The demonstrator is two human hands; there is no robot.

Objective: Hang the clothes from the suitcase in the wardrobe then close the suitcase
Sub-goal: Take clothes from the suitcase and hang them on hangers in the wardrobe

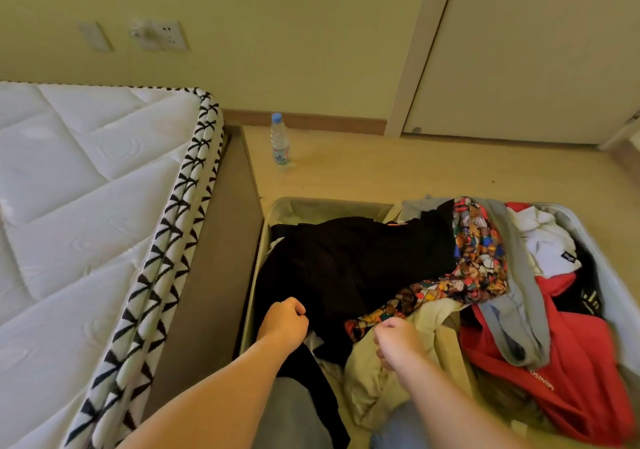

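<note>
An open grey suitcase [304, 206] lies on the floor, piled with clothes. A large black garment [356, 258] covers its left half. A colourful patterned garment [478, 261], a red hoodie [581, 372], a grey garment [519, 324], a white garment [543, 244] and a cream garment [374, 372] fill the right. My left hand [284, 320] is curled at the black garment's near edge; whether it grips the cloth is unclear. My right hand [398, 344] is curled above the cream garment, beside the patterned one.
A white quilted mattress [86, 206] with black-and-white edging stands close on the left. A plastic water bottle [280, 140] stands on the wooden floor beyond the suitcase. A pale door [536, 50] is at the back right, wall sockets [162, 34] at the back left.
</note>
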